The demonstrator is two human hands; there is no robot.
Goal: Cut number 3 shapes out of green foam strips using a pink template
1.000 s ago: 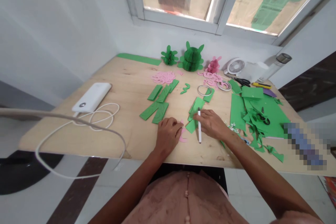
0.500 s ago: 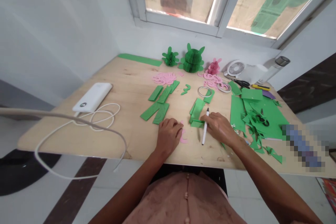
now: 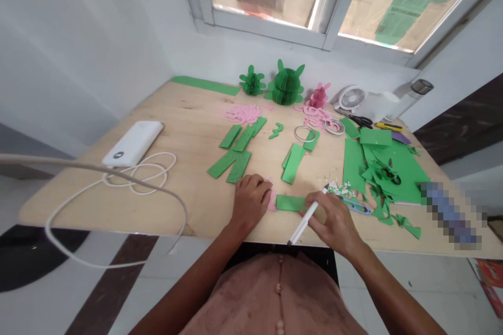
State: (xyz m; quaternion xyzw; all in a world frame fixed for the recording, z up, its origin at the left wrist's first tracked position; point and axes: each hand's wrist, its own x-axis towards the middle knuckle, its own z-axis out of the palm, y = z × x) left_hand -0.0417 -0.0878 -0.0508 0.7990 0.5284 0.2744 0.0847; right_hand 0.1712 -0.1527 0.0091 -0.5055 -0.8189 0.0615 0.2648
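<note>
My left hand lies on the table near its front edge, fingers bent together over a pink paper cutout that shows at its right side. My right hand holds a white marker slanting down to the left, and pinches the right end of a green paper strip. That strip lies just right of the pink piece. Behind the hands are more green strips, other green pieces with drawn curves and a green curvy cutout.
On the left are a white power bank and a looped cable. Green scraps, blue scissors and white bits lie right. Paper figures, a fan and a bottle stand behind.
My right hand has drawn a green strip from the pile toward the front edge, beside the pink piece. The marker has tilted further. My left hand has hardly moved.
</note>
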